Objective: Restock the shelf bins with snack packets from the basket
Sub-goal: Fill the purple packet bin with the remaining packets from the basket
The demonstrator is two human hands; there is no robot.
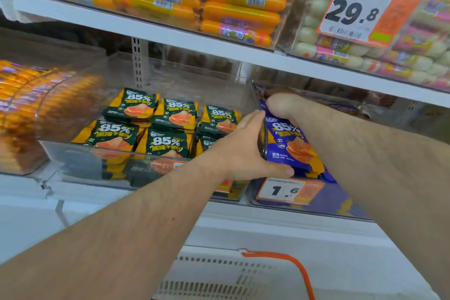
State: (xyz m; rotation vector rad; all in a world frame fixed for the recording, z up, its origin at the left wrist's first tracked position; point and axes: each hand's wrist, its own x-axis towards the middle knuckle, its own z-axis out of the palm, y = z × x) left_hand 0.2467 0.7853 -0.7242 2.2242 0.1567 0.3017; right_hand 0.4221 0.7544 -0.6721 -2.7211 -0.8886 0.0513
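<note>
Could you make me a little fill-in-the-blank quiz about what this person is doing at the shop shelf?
1. The right hand reaches into the bin of ____ packets.
2. The left hand rests on the clear divider beside the ____ packets.
3. The price tag under the right-hand bin reads ____.
4. The basket below has an ____ handle.

Missing words: purple; green; 1.6; orange

green packets (168, 126): "85%" | purple packet (289, 143): "85%" | bin tag (287, 190): "1.6" | upper sign (358, 10): "29.8"
</note>
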